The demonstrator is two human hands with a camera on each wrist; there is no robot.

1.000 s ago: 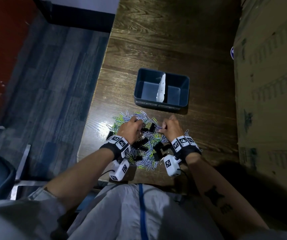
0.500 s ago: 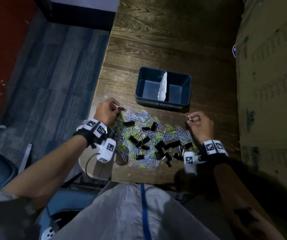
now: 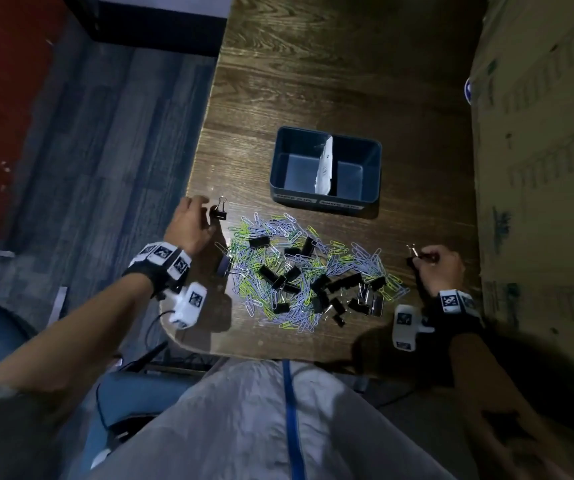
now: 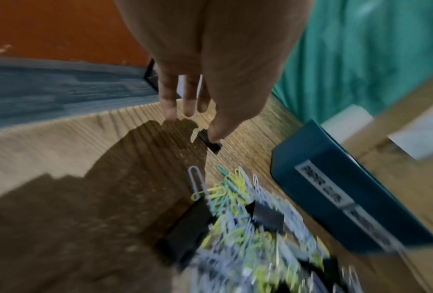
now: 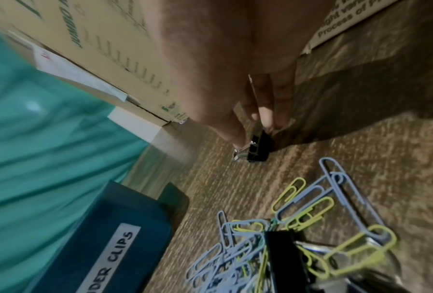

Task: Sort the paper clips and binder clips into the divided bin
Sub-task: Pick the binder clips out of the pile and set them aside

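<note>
A pile of blue and yellow-green paper clips mixed with black binder clips (image 3: 306, 271) lies on the wooden table in front of the dark blue divided bin (image 3: 327, 205). A white paper divider (image 3: 325, 164) splits the bin, and both halves look bare. My left hand (image 3: 192, 223) is left of the pile, with thumb and forefinger pinching a black binder clip (image 3: 218, 212) (image 4: 210, 142) at the table surface. My right hand (image 3: 434, 265) is right of the pile and pinches a small binder clip (image 3: 412, 252) (image 5: 257, 147) low over the table.
A large cardboard box (image 3: 538, 168) stands along the table's right side, close to my right hand. The table's left edge (image 3: 198, 161) runs just past my left hand, with blue-grey floor beyond. The bin's front wall carries two white labels (image 5: 117, 255).
Both hands left the middle of the pile and moved apart, the left to the left side, the right to the right side, each carrying a binder clip. The pile is more spread out.
</note>
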